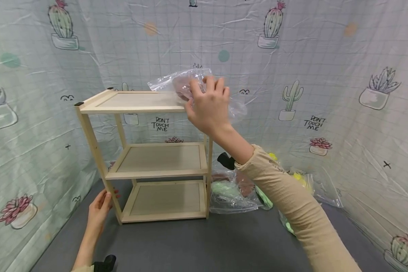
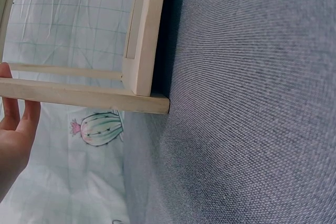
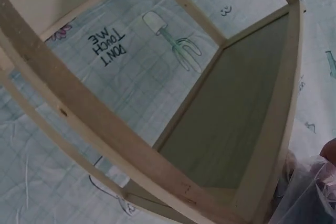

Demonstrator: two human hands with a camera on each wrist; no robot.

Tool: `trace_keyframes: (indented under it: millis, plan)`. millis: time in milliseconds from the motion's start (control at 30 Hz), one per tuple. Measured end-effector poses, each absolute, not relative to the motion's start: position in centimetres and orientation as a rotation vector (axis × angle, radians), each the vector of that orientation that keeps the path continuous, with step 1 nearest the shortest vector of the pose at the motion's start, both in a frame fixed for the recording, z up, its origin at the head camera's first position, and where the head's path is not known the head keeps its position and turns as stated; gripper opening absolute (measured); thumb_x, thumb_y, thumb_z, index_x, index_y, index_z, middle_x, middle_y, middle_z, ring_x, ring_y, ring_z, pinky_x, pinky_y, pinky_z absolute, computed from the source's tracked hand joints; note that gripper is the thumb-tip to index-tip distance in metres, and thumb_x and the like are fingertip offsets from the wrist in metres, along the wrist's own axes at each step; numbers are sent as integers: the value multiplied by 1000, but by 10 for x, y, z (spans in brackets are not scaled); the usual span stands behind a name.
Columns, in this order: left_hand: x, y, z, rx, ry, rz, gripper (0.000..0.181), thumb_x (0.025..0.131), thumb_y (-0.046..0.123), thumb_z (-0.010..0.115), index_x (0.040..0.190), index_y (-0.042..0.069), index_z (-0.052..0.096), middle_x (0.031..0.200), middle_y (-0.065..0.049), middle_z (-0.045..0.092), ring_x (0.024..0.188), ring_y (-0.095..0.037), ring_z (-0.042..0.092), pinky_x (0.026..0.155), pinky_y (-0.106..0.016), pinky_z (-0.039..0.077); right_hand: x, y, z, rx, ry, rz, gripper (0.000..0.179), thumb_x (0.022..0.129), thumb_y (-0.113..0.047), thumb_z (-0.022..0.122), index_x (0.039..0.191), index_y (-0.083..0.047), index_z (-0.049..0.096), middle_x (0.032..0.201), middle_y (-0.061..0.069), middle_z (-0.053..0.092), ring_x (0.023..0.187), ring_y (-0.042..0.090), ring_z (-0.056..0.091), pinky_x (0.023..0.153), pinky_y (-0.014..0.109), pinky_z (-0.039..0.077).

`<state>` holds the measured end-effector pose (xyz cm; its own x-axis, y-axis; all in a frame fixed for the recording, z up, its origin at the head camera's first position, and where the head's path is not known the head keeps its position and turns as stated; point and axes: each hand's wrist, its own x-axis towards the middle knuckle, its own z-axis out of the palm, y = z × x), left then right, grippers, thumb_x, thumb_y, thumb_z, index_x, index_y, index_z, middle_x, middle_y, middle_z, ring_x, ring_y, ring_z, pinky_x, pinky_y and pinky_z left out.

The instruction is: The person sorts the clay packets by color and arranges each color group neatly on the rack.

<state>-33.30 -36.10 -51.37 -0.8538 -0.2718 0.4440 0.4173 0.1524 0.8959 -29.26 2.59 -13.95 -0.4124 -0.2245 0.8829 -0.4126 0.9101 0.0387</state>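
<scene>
A dark grey woven surface point(image 1: 244, 245) spreads under everything, walled at the back and both sides by a pale, wrinkled curtain point(image 1: 241, 37) printed with a grid, potted cacti, coloured dots and the words "DON'T TOUCH ME". On the surface stands a light wooden rack point(image 1: 163, 160) with 3 tiers, upright, with 2 dark caps showing at the left corners of its top. At the right end of the top tier is a clear zip bag point(image 1: 178, 85) with a brownish-pink item inside; whether the tier bears its weight I cannot tell. The right hand point(image 1: 209, 104) has its fingers bent and spread over this bag, gripping it from above. The left hand point(image 1: 100, 206) is closed around the rack's left front leg, low down, thumb on the near side and fingertips behind; the left wrist view shows that leg between thumb and fingers. Just right of the rack, on the surface, lies a clear bag point(image 1: 232, 207) with green and brown contents. Farther right, partly hidden by the tan right sleeve point(image 1: 292, 204), more clear plastic point(image 1: 326, 189) lies near a yellow item point(image 1: 300, 179). Each wrist wears a black piece, the right one's point(image 1: 226, 161) near the rack's right side.
</scene>
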Motion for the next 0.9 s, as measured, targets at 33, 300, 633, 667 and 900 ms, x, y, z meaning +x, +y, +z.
trace_keyframes:
  millis: [33, 300, 633, 667, 900]
  plan:
    - [-334, -360, -515, -97, -1929, -1736, 41, 94, 28, 43, 130, 10, 44, 107, 11, 61, 93, 0, 60, 72, -11, 44, -293, 25, -140, 470, -2012, 207, 28, 77, -22, 52, 104, -14, 53, 103, 13, 49, 86, 29, 43, 70, 36, 33]
    - [-335, -360, -515, -65, -1935, -1733, 41, 94, 29, 43, 130, 10, 44, 108, 10, 60, 94, 0, 60, 73, -11, 44, -292, 37, -146, 665, -1951, 82, 39, 76, -26, 53, 114, -16, 48, 95, 8, 50, 88, 25, 45, 81, 41, 30]
    - [-335, -362, -515, -153, -1890, -1723, 38, 95, 21, 43, 130, 7, 43, 109, 9, 62, 94, 0, 61, 73, -11, 45, -280, 79, -139, 878, -2131, -20, 61, 74, -40, 61, 125, -16, 39, 123, 4, 51, 117, 24, 40, 95, 53, 20]
    - [-334, -363, -514, -196, -1882, -1739, 39, 95, 20, 42, 131, 5, 42, 110, 9, 61, 95, 0, 61, 73, -11, 45, -280, 82, -140, 904, -2124, -15, 62, 74, -39, 62, 127, -17, 39, 127, 6, 46, 118, 24, 40, 94, 53, 21]
    - [-334, -362, -515, -190, -1896, -1733, 38, 95, 21, 42, 131, 8, 43, 109, 11, 62, 94, 1, 60, 71, -11, 45, -291, 96, -155, 984, -1925, 49, 61, 76, -34, 62, 132, -22, 40, 127, 13, 38, 114, 30, 39, 91, 54, 23]
